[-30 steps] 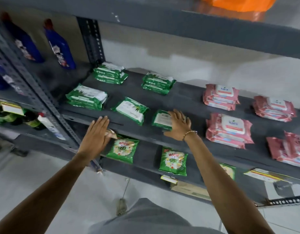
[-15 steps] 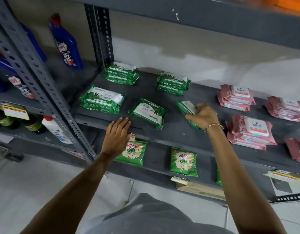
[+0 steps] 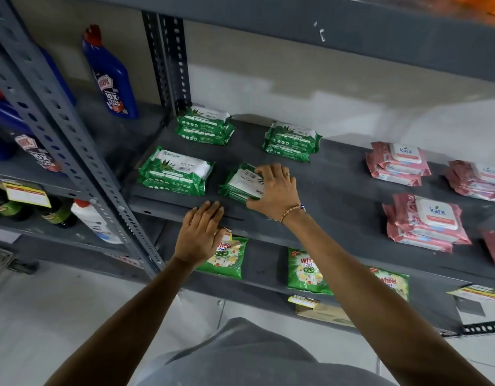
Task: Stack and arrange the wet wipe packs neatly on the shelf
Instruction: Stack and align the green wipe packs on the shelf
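Observation:
Green wet wipe packs lie in small stacks on the grey shelf (image 3: 338, 190): one stack at the back left (image 3: 203, 125), one at the back middle (image 3: 292, 140), one at the front left (image 3: 174, 171). My right hand (image 3: 274, 189) grips a green pack (image 3: 240, 182) that rests on top of another green pack near the shelf's front. My left hand (image 3: 201, 235) lies flat against the shelf's front edge, fingers together, holding nothing. Pink wet wipe packs sit in stacks to the right: one at the back (image 3: 398, 162), one at the front (image 3: 426, 222), one at the far right (image 3: 480, 181).
Green detergent sachets (image 3: 306, 271) lie on the lower shelf under my arms. Blue cleaner bottles (image 3: 112, 76) stand on the neighbouring rack at the left, behind a perforated steel upright (image 3: 73, 151). An upper shelf runs overhead. Price tags hang on the shelf edges.
My right hand lifted the single green pack, carried it left and set it on the other loose green pack. My left hand stayed at the shelf's front edge.

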Tool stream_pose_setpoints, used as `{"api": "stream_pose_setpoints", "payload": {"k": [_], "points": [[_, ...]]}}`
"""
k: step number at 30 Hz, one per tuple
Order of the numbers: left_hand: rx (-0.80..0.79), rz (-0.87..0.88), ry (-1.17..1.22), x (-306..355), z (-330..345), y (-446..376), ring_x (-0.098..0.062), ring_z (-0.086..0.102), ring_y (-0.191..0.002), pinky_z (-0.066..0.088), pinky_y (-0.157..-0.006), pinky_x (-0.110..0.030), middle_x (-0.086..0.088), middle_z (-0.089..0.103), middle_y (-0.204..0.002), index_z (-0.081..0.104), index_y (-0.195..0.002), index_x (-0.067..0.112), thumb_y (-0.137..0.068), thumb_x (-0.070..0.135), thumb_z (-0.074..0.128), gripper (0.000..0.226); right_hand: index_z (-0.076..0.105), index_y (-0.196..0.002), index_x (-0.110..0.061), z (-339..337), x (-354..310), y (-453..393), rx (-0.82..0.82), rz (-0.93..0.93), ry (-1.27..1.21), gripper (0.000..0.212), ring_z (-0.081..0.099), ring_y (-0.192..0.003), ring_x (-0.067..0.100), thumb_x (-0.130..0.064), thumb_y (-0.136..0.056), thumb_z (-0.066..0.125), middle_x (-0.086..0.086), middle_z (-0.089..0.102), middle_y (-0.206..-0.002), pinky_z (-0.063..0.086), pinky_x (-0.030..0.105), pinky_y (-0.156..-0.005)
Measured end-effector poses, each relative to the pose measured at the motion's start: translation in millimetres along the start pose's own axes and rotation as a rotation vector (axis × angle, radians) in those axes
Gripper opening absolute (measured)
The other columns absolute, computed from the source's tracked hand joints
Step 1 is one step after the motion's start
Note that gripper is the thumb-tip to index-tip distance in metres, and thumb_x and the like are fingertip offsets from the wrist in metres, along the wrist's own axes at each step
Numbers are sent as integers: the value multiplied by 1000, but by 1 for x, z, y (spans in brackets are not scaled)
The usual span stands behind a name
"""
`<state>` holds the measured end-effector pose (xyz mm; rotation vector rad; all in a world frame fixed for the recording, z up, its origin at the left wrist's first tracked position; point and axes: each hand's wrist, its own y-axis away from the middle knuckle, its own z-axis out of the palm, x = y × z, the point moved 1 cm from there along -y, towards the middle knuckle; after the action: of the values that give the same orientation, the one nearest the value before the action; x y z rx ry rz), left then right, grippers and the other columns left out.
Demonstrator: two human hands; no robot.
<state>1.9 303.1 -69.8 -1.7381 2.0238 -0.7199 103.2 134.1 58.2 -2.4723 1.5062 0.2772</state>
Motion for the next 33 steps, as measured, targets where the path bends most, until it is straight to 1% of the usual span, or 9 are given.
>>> {"api": "stream_pose_setpoints", "payload": {"k": [6,9,12,17,19,23,27,29,33], "points": [[-132,-445,188,50,-31,-36,-30,51,-95,37,-84,-41,-10,59,-105,63,-102,9,-97,44,21,54,50,-123,-27,-27,5,-14,-195,-2,-33,60,37,-126,28,-66,-78,48,6,45,-134,32,45,-105],[-292,-639,438,70,-35,-65,-31,49,-100,40,-86,-44,-10,57,-101,60,-91,9,-91,62,7,76,46,-131,-26,-41,14,-29,-284,122,-268,56,43,-129,24,-56,-84,51,4,45,-143,37,39,-106],[-560,-943,719,62,-31,-97,-32,47,-119,36,-101,-46,-14,54,-124,57,-118,2,-83,74,7,94,34,-141,-18,-39,28,-27,-484,299,-434,72,41,-132,22,-52,-82,57,3,41,-146,37,35,-107],[-730,-1069,898,49,-38,-131,-29,52,-118,39,-85,-29,-17,49,-138,35,-141,2,-95,52,34,68,32,-136,-14,-27,41,-6,-519,489,-764,74,55,-94,17,-48,-79,65,-1,50,-108,55,35,-85],[-734,-979,947,47,-42,-140,-27,48,-119,31,-84,-27,-17,46,-142,41,-139,2,-96,45,37,61,30,-132,-11,-18,41,6,-470,593,-863,76,61,-80,18,-46,-76,69,9,56,-102,58,39,-83],[-702,-888,1071,41,-44,-143,-24,52,-114,34,-86,-28,-11,58,-119,58,-124,4,-91,50,48,57,20,-133,-15,-7,37,19,-418,725,-1011,85,66,-85,25,-48,-73,72,23,49,-128,59,38,-79],[-496,-984,915,47,-46,-122,-31,48,-122,37,-95,-37,-16,54,-128,54,-123,3,-93,53,39,60,-11,-145,-6,-23,46,17,-390,650,-664,125,49,-125,26,-68,-66,64,15,16,-157,44,36,-102],[-407,-1042,879,55,-49,-100,-30,42,-125,33,-101,-41,-16,51,-127,56,-115,6,-97,44,36,47,7,-147,-7,-38,52,9,-254,567,-591,112,29,-139,27,-64,-69,65,12,14,-155,31,36,-110],[-320,-1401,1259,72,-50,-75,-23,58,-91,44,-93,-41,-5,57,-92,59,-94,14,-96,35,46,25,52,-129,-11,-51,56,-14,-276,442,-652,70,49,-123,21,-56,-77,64,8,51,-138,38,32,-102]]}}
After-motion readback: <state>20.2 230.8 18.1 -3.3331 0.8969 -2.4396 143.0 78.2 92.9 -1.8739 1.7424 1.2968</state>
